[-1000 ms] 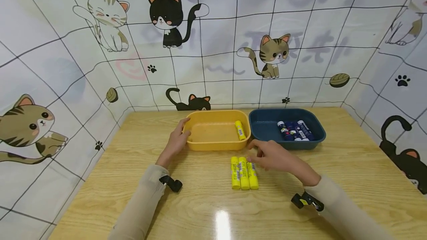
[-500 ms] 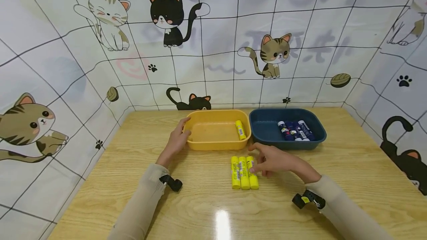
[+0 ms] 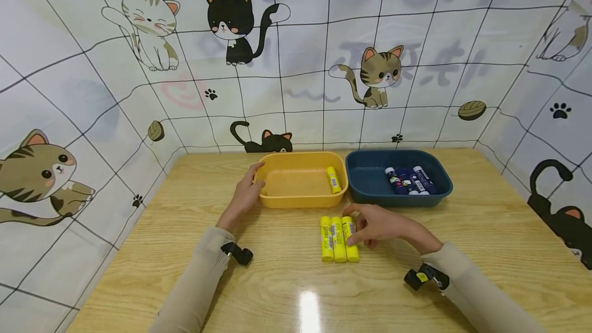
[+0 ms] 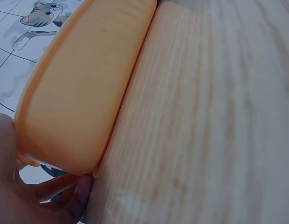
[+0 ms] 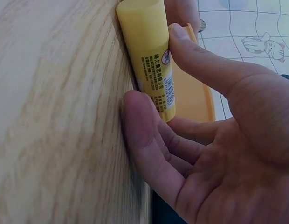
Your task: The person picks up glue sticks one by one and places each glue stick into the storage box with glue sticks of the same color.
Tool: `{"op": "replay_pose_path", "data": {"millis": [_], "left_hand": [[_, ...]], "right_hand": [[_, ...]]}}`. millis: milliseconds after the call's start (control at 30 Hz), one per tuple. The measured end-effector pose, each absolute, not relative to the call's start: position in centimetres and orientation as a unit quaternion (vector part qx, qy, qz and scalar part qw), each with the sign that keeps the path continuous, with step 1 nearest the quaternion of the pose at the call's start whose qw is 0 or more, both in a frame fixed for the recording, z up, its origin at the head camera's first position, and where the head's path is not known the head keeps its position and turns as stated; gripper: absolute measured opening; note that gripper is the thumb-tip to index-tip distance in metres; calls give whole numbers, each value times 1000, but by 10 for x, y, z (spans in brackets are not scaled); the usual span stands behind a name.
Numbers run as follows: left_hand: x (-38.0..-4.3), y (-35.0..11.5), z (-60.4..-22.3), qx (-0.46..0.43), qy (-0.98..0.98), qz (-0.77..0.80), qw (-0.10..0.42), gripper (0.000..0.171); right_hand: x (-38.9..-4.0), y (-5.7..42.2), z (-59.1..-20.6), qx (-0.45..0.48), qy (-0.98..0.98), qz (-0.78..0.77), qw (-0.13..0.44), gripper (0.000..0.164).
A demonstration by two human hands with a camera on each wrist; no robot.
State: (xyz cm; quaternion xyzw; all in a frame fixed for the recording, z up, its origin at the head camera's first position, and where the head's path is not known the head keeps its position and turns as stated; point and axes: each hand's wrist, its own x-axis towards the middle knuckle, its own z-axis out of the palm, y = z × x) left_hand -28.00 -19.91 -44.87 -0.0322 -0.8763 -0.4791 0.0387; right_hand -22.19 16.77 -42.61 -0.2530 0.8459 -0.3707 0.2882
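Just below mid-frame, the right hand (image 3: 381, 222) has crept in since a second ago: thumb and fingers now pinch the rightmost glue stick (image 3: 348, 227) (can't tell if it's off the table (image 3: 277, 281)), so grasping looks basically done. Meanwhile the left hand (image 3: 245, 194) grips the yellow bin (image 3: 300, 202).

L hand (image 3: 245, 194) fwd, R hand (image 3: 381, 222) inwd

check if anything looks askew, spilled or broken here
Nothing stands out: three yellow tubes lie side by side on the table, a fourth yellow tube is in the yellow bin, dark tubes in the blue bin; no spill or damage shows.
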Motion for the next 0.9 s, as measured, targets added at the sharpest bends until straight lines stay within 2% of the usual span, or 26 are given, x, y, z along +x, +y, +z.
{"op": "replay_pose_path", "data": {"millis": [467, 900], "left_hand": [[-277, -200, -448, -30, -877, -478, 33, 53], [-278, -200, -450, -33, -874, -484, 29, 53]], "right_hand": [[-223, 168, -426, -241, 844, -375, 297, 64], [-223, 168, -419, -212, 868, -368, 258, 68]]}}
